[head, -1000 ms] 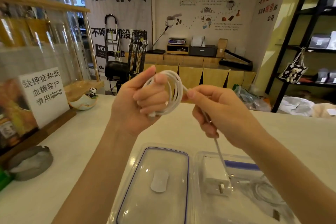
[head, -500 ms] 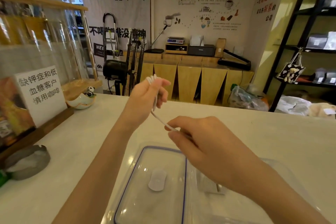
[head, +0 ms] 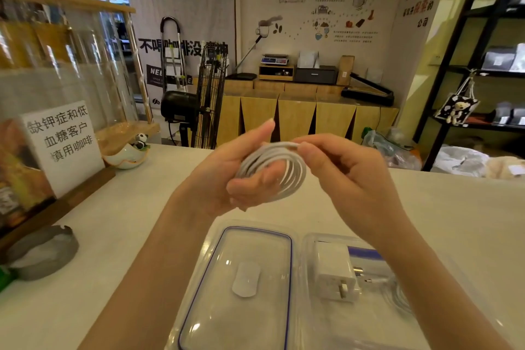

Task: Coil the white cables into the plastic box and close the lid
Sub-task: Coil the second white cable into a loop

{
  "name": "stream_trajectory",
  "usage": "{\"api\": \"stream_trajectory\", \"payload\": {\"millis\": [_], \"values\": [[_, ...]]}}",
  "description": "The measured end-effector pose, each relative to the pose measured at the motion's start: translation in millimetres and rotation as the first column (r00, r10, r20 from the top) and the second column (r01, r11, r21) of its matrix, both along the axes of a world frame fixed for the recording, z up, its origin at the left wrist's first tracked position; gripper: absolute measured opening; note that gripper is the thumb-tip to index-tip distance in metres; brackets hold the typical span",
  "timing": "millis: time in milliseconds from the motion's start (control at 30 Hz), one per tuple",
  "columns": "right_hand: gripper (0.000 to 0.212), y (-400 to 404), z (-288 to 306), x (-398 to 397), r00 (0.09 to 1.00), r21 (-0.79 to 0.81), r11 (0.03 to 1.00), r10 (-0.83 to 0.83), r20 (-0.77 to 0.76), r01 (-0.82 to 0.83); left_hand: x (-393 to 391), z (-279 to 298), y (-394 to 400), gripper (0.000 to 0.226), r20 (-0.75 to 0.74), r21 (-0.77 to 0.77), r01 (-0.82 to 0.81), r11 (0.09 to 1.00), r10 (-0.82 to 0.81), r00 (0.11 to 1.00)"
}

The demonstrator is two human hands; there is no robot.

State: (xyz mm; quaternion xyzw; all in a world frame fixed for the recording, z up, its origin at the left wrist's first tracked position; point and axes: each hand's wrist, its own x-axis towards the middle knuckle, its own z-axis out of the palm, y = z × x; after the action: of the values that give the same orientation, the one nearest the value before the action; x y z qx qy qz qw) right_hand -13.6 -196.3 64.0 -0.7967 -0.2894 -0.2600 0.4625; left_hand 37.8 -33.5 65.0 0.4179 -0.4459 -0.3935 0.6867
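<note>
At the desk's (head: 113,236) left edge sit a grey metal dish (head: 42,256), a printed sign (head: 64,145) on a wooden stand, and a small bowl with a panda figure (head: 127,153) toward the far edge. Your left hand (head: 238,176) is raised above the middle of the desk, fingers curled through the coiled white cable (head: 279,170) — several loops wound around them, thumb up. Your right hand (head: 341,173) pinches the top of the coil between thumb and forefinger, touching the left hand's fingertips. Below, near the desk's front edge, the clear lid (head: 241,287) with its blue seal lies flat, and just to its right the open plastic box (head: 377,307) holds a white charger (head: 335,273) and another coiled cable (head: 397,293) — partly hidden by your right forearm.
</note>
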Motion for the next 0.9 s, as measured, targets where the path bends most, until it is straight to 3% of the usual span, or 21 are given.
{"api": "stream_trajectory", "payload": {"millis": [67, 167, 300, 433, 533, 633, 733, 833, 900], "values": [[0.027, 5, -6, 0, 0.987, 0.112, 0.991, 0.092, -0.129, -0.077, 2, 1, -4, 0.048, -0.167, -0.074, 0.072, 0.995, -0.084, 0.982], [0.039, 9, -9, 1, 0.927, 0.269, 0.956, 0.204, -0.314, -0.119, 5, -1, -6, 0.043, -0.272, -0.072, 0.031, 0.997, -0.050, 0.961], [0.040, 11, -22, 6, 0.968, 0.006, 0.999, -0.046, -0.247, 0.049, 8, -6, -10, 0.044, -0.277, 0.048, -0.048, 0.998, 0.060, 0.959], [0.050, 10, -22, 4, 0.963, -0.019, 0.999, -0.049, -0.265, 0.046, 5, -7, -10, 0.047, -0.172, 0.164, -0.198, 0.966, 0.226, 0.959], [0.033, 9, -21, 5, 0.977, -0.008, 0.997, -0.077, -0.197, 0.077, -2, -6, -15, 0.046, -0.143, 0.185, -0.334, 0.924, 0.361, 0.921], [0.029, 5, -19, 7, 0.983, -0.069, 0.986, -0.156, -0.098, 0.150, -9, -5, -22, 0.046, 0.056, 0.212, -0.590, 0.779, 0.593, 0.803], [0.030, 0, -16, 8, 0.971, -0.134, 0.964, -0.236, -0.036, 0.229, -15, -3, -31, 0.042, 0.284, 0.130, -0.796, 0.591, 0.747, 0.601], [0.024, -9, -12, 9, 0.954, -0.163, 0.941, -0.297, 0.029, 0.298, -21, -4, -41, 0.035, 0.456, 0.029, -0.877, 0.480, 0.774, 0.439], [0.026, -16, -10, 12, 0.946, -0.091, 0.944, -0.322, -0.029, 0.318, -22, -10, -46, 0.034, 0.574, -0.027, -0.899, 0.437, 0.743, 0.344]]}}
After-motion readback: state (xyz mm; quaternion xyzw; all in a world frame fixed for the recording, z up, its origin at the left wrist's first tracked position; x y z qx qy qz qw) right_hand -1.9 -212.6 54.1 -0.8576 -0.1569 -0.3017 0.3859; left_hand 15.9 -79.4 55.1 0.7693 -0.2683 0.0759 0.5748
